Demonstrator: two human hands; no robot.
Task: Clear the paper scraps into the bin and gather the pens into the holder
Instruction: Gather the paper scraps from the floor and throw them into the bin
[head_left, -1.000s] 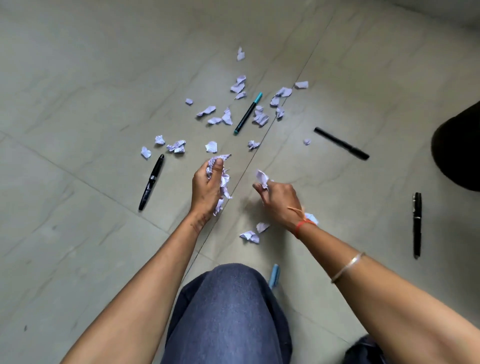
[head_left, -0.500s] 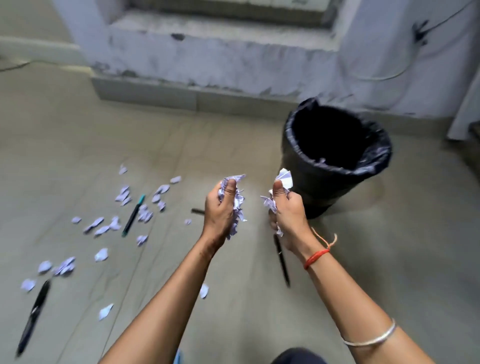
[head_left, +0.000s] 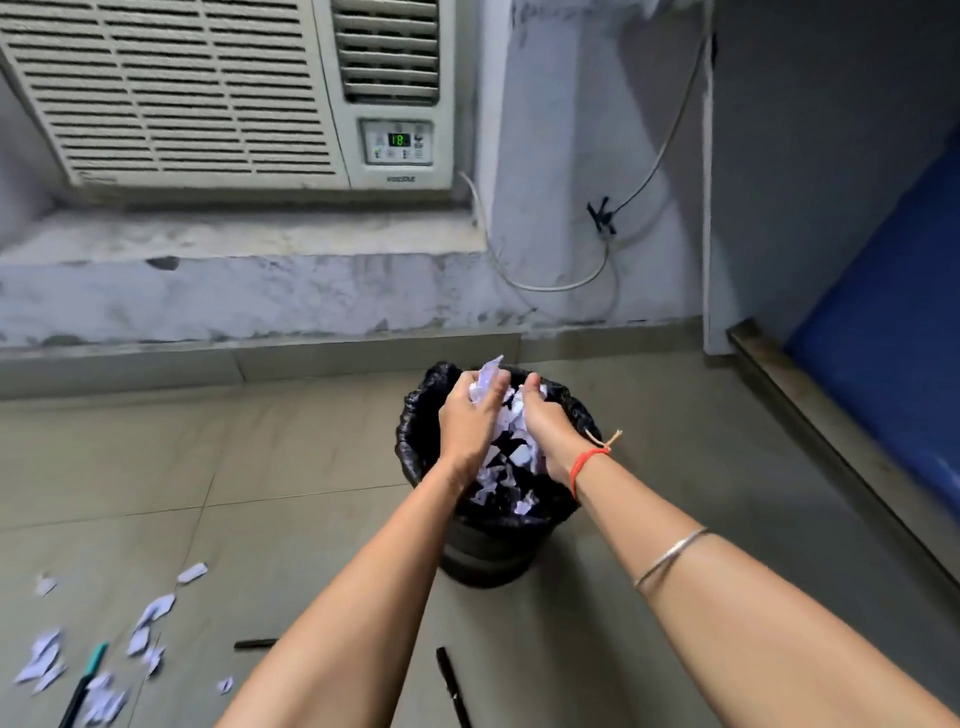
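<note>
**A:** Where are you at w/ the scraps?

**B:** Mid-dump. My left hand (head_left: 470, 421) and right hand (head_left: 545, 423) are both over the mouth of the bin (head_left: 491, 551), cupped close together w/ a wad of paper scraps (head_left: 506, 426) pressed between them. Fingers are curled loosely round the paper, not spread yet. Bits already show against the black bin liner (head_left: 415, 415) below my palms.

**A:** So what's next?

**B:** I'd say open both hands right there, inside the rim, so nothing drifts onto the floor (head_left: 675, 467). The pieces are light, so maybe shake or rub the palms to clear any that cling.

**A:** And the rest?

**B:** Plenty left. More loose scraps (head_left: 150, 618) lie on the floor toward its near left corner, well apart from the bin. A teal-capped pen (head_left: 85, 680) sits among them, a black pen (head_left: 453, 686) lies by the near edge between my arms, and another dark pen (head_left: 254, 644) pokes out by my left forearm.

**A:** Holder?

**B:** Not in view, so I can't tell where it is. Pens come after another scrap trip, prob.
</note>
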